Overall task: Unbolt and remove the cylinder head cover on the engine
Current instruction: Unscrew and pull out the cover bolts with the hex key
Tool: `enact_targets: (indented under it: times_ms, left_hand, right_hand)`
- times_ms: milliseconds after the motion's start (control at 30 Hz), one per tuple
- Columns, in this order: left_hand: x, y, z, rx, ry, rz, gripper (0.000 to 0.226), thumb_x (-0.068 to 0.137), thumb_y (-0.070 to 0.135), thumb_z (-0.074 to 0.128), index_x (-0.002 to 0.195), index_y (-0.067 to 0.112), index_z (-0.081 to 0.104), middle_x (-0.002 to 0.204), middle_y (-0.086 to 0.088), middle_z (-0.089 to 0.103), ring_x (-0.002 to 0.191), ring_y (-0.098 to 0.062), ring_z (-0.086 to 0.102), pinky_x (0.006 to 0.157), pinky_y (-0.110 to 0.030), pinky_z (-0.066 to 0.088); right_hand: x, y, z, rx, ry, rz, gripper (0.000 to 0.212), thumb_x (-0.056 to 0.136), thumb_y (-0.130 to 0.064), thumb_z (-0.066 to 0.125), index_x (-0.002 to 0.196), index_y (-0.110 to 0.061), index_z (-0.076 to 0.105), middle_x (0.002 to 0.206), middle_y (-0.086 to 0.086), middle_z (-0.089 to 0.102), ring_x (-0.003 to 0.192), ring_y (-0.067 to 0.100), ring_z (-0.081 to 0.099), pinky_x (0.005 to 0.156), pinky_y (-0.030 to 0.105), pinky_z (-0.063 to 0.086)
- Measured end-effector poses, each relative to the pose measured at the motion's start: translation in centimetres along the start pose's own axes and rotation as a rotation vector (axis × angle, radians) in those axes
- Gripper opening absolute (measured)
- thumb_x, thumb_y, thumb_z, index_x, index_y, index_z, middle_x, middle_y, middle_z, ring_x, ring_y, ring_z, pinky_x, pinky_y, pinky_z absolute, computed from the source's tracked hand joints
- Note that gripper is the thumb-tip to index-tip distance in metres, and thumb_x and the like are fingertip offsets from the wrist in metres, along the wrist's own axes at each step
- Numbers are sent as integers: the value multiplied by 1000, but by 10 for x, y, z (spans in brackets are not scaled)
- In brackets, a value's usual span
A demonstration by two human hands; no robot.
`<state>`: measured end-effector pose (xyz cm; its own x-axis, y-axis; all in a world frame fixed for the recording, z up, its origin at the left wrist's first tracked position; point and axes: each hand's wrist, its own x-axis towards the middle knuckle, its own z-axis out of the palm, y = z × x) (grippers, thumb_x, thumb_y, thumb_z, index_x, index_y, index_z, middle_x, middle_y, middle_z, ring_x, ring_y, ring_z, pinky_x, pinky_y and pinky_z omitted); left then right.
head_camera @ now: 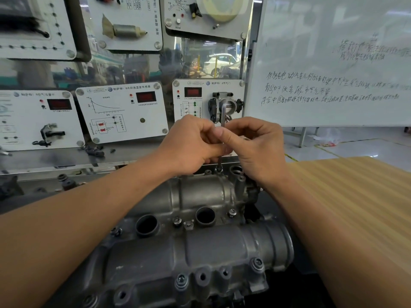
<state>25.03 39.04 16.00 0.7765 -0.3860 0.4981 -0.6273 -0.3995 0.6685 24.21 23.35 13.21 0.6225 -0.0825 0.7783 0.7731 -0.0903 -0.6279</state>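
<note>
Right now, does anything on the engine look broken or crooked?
Nothing stands out. The cylinder head cover shows no cracks or spills, and the left hand and right hand hold the hex key upright in a far bolt.

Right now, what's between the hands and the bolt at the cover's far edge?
Head view: only the hex key. The left hand and right hand pinch its shaft, which drops onto the bolt.

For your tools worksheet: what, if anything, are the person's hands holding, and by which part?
The left hand and right hand pinch a thin grey metal hex key around the middle of its upright shaft; its tip sits in a grey bolt.
</note>
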Motion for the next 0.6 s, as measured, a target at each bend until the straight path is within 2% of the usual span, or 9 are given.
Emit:
enact_targets:
  times_ms: [133, 267, 367, 433, 467, 533, 600]
  left_hand:
    - [0, -4, 3, 22, 21, 29, 17, 79, 18, 82, 82, 7, 70, 65, -4, 72, 59, -14, 71, 61, -29, 58]
    - [1, -4, -2, -41, -82, 23, 12, 84, 14, 77, 97, 16, 76, 84, 0, 78, 83, -13, 75, 83, -33, 60]
    - [0, -2, -7, -114, -165, 10, 16, 90, 10, 70, 101, 20, 76, 92, 3, 79, 91, -9, 74, 89, -28, 57]
    - [0, -1, -8, -134, -191, 7, 18, 93, 7, 66, 100, 21, 75, 92, -1, 79, 92, -13, 75, 85, -27, 59]
    - [-1, -1, -8, -136, -186, 2, 18, 94, 6, 65, 99, 19, 76, 91, -4, 79, 90, -17, 75, 82, -28, 60]
    - [-2, 0, -7, -134, -147, -4, 13, 93, 6, 66, 97, 13, 77, 87, -12, 78, 87, -28, 75, 76, -33, 63]
    - [-3, 3, -4, -119, -87, 4, 9, 90, 10, 70, 95, 10, 78, 82, -12, 77, 82, -33, 74, 73, -41, 62]
  right_hand:
    - [0, 0, 0, -40, -10, -15, 7, 80, -9, 80, 83, -7, 74, 73, -1, 75, 68, 8, 71, 63, 17, 53]
    - [0, 0, -2, -117, -68, -1, 8, 88, -13, 73, 85, -19, 70, 78, -7, 71, 76, 7, 68, 70, 20, 54]
    - [0, 2, -4, -174, -102, -59, 5, 92, -12, 66, 94, -12, 70, 100, 3, 70, 99, 14, 67, 86, 31, 55]
    - [1, 3, -3, -204, -126, -76, 9, 92, -10, 62, 98, -10, 69, 115, 7, 65, 116, 17, 61, 99, 41, 51]
    - [1, 3, -2, -199, -136, -67, 9, 93, -11, 61, 98, -11, 69, 117, 6, 64, 119, 15, 60, 100, 41, 51]
    - [0, 1, 1, -177, -114, -59, 10, 93, -12, 61, 97, -16, 69, 112, 1, 67, 112, 9, 62, 96, 31, 50]
    - [0, 0, 2, -149, -42, -57, 6, 90, -17, 67, 95, -16, 71, 100, -1, 71, 99, 9, 67, 88, 25, 51]
